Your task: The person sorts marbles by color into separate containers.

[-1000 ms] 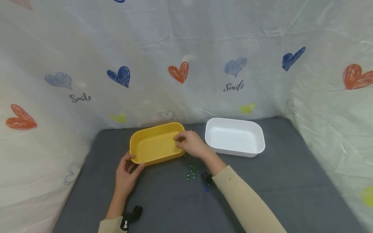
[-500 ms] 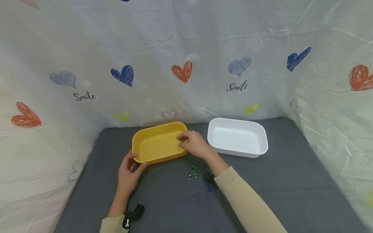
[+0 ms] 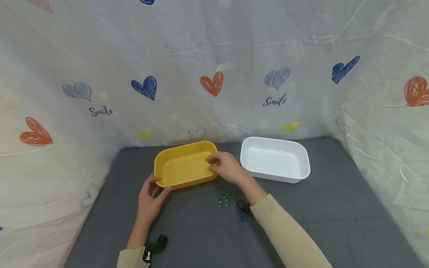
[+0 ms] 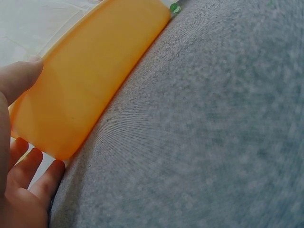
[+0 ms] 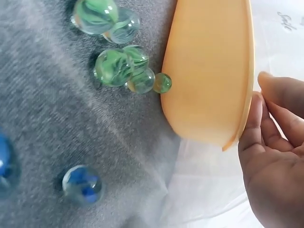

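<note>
In the head view, the yellow tray [image 3: 187, 160] stands at the back left, its inside bare. My left hand [image 3: 149, 201] grips its front left corner. The left wrist view shows the thumb [image 4: 23, 78] near the rim and the fingers around the end of the tray. My right hand [image 3: 228, 167] is over the tray's right rim, fingers bent and thumb near them. Whether these fingers pinch anything is hidden. Green marbles [image 5: 114, 66] lie beside the tray's front right, with blue marbles [image 5: 83, 185] nearer the right wrist.
A white tray [image 3: 275, 160] stands at the back right, a short way from the yellow one. Grey cloth [image 3: 328, 208] covers the table. Behind it hangs a white curtain [image 3: 174, 93] printed with hearts. A black wrist camera [image 3: 157, 243] sits at the left wrist.
The head view has shifted a little, so everything appears slightly farther right. Both hands keep their places at the yellow tray, and the marbles have not moved.
</note>
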Motion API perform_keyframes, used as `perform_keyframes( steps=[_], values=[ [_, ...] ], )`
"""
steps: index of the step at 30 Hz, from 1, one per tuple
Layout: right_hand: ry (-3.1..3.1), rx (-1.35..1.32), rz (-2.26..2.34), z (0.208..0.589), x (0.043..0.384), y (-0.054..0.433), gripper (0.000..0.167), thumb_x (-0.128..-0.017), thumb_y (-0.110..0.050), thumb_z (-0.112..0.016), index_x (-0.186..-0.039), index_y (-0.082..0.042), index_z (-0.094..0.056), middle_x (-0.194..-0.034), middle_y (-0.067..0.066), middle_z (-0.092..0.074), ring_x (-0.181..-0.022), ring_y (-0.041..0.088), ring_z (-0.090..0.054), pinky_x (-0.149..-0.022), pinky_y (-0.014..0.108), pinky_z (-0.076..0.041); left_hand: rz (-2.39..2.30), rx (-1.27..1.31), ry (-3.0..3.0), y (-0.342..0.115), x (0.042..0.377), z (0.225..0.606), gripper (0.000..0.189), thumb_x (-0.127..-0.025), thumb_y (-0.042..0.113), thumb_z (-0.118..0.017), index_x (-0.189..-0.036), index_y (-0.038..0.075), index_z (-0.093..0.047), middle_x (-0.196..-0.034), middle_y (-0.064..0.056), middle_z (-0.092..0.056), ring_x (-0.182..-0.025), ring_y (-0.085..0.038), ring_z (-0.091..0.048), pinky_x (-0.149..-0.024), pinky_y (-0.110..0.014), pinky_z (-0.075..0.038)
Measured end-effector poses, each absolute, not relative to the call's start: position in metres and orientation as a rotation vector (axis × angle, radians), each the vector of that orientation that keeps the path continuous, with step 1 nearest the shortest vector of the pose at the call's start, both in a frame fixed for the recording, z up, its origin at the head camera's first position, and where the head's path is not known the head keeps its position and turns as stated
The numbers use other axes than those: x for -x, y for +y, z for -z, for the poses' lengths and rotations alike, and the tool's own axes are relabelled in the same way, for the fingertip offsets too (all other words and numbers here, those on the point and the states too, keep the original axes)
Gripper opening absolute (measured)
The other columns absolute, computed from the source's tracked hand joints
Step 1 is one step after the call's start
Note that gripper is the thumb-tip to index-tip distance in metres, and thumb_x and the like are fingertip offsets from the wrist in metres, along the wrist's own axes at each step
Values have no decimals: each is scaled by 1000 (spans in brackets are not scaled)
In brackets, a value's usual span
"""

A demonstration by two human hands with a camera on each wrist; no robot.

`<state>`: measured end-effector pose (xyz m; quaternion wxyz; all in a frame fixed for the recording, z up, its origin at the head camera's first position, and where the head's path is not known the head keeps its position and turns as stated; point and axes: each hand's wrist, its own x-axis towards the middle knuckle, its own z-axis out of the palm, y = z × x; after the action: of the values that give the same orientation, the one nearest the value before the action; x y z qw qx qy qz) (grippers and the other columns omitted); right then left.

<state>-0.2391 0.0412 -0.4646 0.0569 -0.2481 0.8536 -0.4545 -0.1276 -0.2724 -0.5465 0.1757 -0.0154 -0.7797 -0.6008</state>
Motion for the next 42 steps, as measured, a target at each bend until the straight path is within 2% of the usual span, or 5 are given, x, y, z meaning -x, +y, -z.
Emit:
perform_keyframes(
  steps=[5,12,23,32,42],
  values=[
    [2578,755,1407,464,232,51,27,-101,-7,-78,-127,-5,-78,-121,7,-76,-111,24,-72,-98,40,-61,1706,55,-2196,-270,129,548,47,-97,-4,-81,-137,-5,-57,-171,-17,-39,-152,-35,-46,-107,-17,-49],
    [2582,709,1492,464,220,61,25,-99,-7,-80,-124,-6,-79,-117,5,-77,-106,20,-73,-95,37,-62,1685,27,-2223,-270,129,546,46,-97,-2,-82,-136,-3,-58,-172,-16,-38,-153,-35,-46,-107,-14,-48],
    [2521,621,1543,474,206,79,24,-99,-7,-80,-122,-5,-78,-113,4,-78,-99,17,-73,-88,36,-63,1695,46,-2217,-271,129,548,47,-97,-3,-81,-137,-3,-57,-172,-15,-37,-153,-35,-45,-107,-15,-48],
    [2467,656,1450,490,198,86,25,-100,-5,-78,-125,-3,-78,-118,10,-78,-103,18,-73,-91,39,-62,1693,32,-2245,-273,129,547,49,-98,2,-83,-138,-2,-56,-173,-15,-36,-154,-32,-44,-107,-15,-48],
    [2456,723,1355,502,197,88,29,-100,4,-74,-127,-6,-78,-120,4,-78,-110,20,-72,-96,42,-61,1693,33,-2234,-273,129,546,48,-98,1,-82,-138,-2,-56,-173,-15,-36,-153,-32,-45,-107,-15,-48]
  ],
)
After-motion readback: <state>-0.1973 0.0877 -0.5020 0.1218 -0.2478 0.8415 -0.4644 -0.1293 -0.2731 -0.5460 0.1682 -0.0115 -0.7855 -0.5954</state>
